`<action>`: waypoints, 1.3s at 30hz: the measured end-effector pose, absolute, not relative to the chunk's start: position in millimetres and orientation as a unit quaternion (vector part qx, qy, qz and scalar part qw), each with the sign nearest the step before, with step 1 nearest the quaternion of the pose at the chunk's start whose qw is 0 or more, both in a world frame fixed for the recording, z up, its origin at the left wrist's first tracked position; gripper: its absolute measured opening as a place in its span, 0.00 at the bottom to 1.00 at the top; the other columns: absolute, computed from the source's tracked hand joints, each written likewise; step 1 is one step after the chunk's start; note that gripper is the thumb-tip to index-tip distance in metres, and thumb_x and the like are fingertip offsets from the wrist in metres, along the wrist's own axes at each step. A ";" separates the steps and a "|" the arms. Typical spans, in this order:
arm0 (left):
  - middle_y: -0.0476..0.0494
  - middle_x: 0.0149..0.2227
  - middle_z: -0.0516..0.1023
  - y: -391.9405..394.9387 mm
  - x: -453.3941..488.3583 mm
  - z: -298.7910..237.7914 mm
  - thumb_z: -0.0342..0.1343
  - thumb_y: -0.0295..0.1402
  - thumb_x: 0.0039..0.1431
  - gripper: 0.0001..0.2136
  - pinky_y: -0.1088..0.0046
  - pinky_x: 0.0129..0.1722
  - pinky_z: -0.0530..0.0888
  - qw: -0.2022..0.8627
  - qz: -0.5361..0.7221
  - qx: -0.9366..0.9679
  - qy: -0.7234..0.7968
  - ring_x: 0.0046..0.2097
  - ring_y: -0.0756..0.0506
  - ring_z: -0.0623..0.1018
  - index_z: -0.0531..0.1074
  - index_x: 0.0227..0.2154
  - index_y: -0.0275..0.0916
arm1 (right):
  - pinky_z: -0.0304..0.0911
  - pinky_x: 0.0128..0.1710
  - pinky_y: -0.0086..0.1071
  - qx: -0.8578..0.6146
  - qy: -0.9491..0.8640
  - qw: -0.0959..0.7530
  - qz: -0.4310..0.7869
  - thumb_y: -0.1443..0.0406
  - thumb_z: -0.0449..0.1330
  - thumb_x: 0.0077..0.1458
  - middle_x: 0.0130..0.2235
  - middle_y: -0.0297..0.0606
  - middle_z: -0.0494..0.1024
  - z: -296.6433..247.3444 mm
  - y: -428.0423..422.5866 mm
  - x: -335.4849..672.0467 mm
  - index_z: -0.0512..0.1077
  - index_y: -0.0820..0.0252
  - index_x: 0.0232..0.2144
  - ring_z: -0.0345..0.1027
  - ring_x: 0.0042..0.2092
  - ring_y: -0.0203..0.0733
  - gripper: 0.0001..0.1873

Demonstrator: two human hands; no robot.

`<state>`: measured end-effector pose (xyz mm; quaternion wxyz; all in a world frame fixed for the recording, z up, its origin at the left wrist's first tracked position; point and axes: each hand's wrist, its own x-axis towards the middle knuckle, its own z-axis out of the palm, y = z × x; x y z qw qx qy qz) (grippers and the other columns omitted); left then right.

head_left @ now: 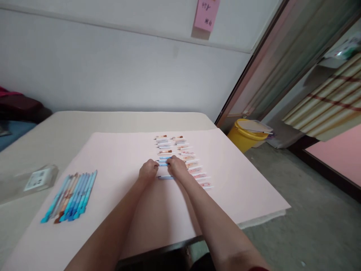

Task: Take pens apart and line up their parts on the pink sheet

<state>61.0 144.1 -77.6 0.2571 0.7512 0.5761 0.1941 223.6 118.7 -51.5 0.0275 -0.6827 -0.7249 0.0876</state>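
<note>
Both hands are at a light blue pen (163,164) lying crosswise in the left of two columns of pens. My left hand (148,171) pinches its tip end, fingers closed. My right hand (176,166) is closed over its other end and partly hides it. Just nearer to me lies another blue pen (166,177), its right end hidden by my right wrist. Farther off in this column are brown-and-white pens (165,151). The right column holds several pens with orange and pink patterns (194,170).
Pale pink paper (118,150) covers much of the table (76,122). A group of blue and brown pens (75,195) lies on the left, beside a clear plastic bag (42,177) with a white label. A yellow bucket (242,137) stands on the floor beyond the table's right side.
</note>
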 end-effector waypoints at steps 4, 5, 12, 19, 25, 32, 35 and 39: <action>0.43 0.41 0.74 145.5 57.8 -77.7 0.48 0.28 0.51 0.12 0.72 0.42 0.65 0.249 0.177 0.758 0.576 0.43 0.45 0.72 0.77 0.33 0.40 | 0.55 0.38 0.29 -0.692 -0.715 0.036 0.090 0.70 0.49 0.54 0.43 0.41 0.72 -46.8 118.2 230.8 0.71 0.55 0.42 0.66 0.43 0.41 0.16; 0.43 0.41 0.74 146.1 56.6 -77.4 0.48 0.28 0.51 0.12 0.73 0.42 0.65 0.247 0.175 0.760 0.576 0.43 0.45 0.72 0.76 0.33 0.40 | 0.55 0.38 0.28 -0.696 -0.712 0.038 0.091 0.70 0.49 0.54 0.43 0.41 0.72 -44.7 117.7 234.0 0.71 0.55 0.41 0.66 0.44 0.41 0.16; 0.44 0.33 0.74 145.3 44.7 -66.8 0.50 0.26 0.47 0.08 0.73 0.34 0.65 0.251 0.157 0.764 0.574 0.35 0.46 0.72 0.74 0.28 0.38 | 0.53 0.30 0.26 -0.699 -0.702 0.015 0.135 0.70 0.53 0.49 0.36 0.35 0.77 -21.9 103.4 256.9 0.74 0.54 0.33 0.68 0.38 0.38 0.12; 0.48 0.32 0.73 133.2 46.6 -53.6 0.57 0.34 0.44 0.07 0.75 0.31 0.64 0.290 0.115 0.818 0.483 0.34 0.48 0.71 0.71 0.28 0.40 | 0.53 0.26 0.25 -0.671 -0.720 -0.043 0.173 0.65 0.62 0.40 0.31 0.34 0.77 -13.7 88.2 246.8 0.74 0.55 0.28 0.68 0.32 0.38 0.07; 0.47 0.34 0.71 127.6 57.7 -61.4 0.58 0.30 0.42 0.07 0.73 0.34 0.64 0.271 0.071 0.842 0.462 0.35 0.47 0.70 0.71 0.28 0.41 | 0.55 0.29 0.26 -0.655 -0.736 -0.064 0.158 0.70 0.61 0.41 0.36 0.39 0.76 -17.2 82.7 232.8 0.73 0.57 0.31 0.69 0.35 0.40 0.10; 0.45 0.35 0.69 127.1 63.0 -64.7 0.51 0.31 0.51 0.03 0.72 0.34 0.63 0.229 0.089 0.833 0.496 0.36 0.46 0.70 0.69 0.26 0.40 | 0.56 0.32 0.28 -0.671 -0.732 -0.037 0.108 0.71 0.54 0.49 0.40 0.41 0.74 -32.7 90.8 233.3 0.71 0.58 0.35 0.68 0.39 0.42 0.11; 0.45 0.36 0.69 127.4 64.3 -64.2 0.49 0.33 0.54 0.05 0.72 0.34 0.63 0.216 0.109 0.822 0.516 0.36 0.47 0.70 0.68 0.28 0.40 | 0.56 0.34 0.29 -0.682 -0.725 -0.022 0.090 0.70 0.52 0.51 0.41 0.43 0.72 -37.6 93.4 233.8 0.69 0.58 0.40 0.67 0.41 0.43 0.13; 0.44 0.37 0.69 132.7 58.6 -64.3 0.43 0.34 0.58 0.09 0.72 0.35 0.63 0.207 0.138 0.800 0.546 0.37 0.47 0.70 0.67 0.30 0.40 | 0.55 0.33 0.30 -0.690 -0.719 -0.007 0.082 0.69 0.49 0.54 0.43 0.42 0.70 -37.3 95.6 237.3 0.66 0.58 0.43 0.66 0.42 0.43 0.14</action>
